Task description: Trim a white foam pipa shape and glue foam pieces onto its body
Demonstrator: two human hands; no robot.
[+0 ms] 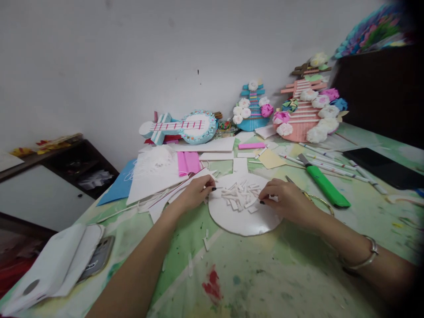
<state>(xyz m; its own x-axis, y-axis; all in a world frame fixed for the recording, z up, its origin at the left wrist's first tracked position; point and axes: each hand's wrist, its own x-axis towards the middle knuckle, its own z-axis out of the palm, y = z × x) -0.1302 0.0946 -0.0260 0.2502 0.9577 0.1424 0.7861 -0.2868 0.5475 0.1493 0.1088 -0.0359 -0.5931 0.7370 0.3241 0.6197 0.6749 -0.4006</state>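
A white foam disc (243, 218) lies flat on the paint-stained table (271, 274), carrying a heap of small white foam strips (241, 195). My left hand (195, 193) rests at the disc's left rim, fingers curled in a pinch beside the strips; what it holds is too small to name. My right hand (285, 199) sits on the disc's right side, fingertips pinched at the edge of the strip heap. A silver bangle (362, 260) circles my right wrist.
A green utility knife (324, 182), several pens (331, 163), a dark phone (384, 167) lie right. White sheets (159, 174), pink paper (187, 162), blue paper (119, 185) lie left. Paper guitars with flowers (185, 127) stand along the wall. A phone in a white case (66, 260) sits near left.
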